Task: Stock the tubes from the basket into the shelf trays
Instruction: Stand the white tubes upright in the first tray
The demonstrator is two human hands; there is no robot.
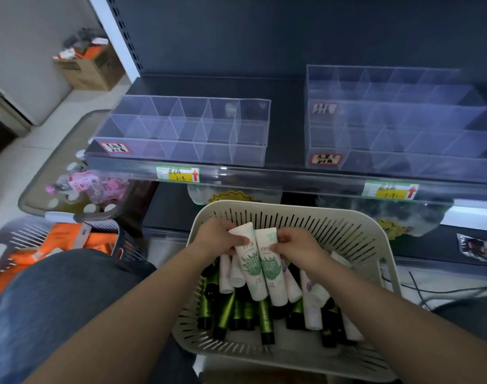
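Note:
A beige slotted basket [356, 228] sits in front of me, filled with several white and dark green tubes [227, 314]. My left hand [216, 238] grips the top of one white tube with a green leaf print [250, 270]. My right hand [297, 246] grips a matching white tube [273, 275] right beside it. Both tubes are lifted a little above the pile, caps pointing down. On the dark shelf above stand two clear divided trays, one on the left [181, 128] and one on the right [397, 120], their compartments bare.
Yellow price tags [178, 174] line the shelf's front rail. To the left on the floor are a grey bin with pink packets [81, 187], a basket of orange packs [56, 245] and a cardboard box [90, 65]. Cables [436, 292] lie at the right. My knee [56, 300] is at the lower left.

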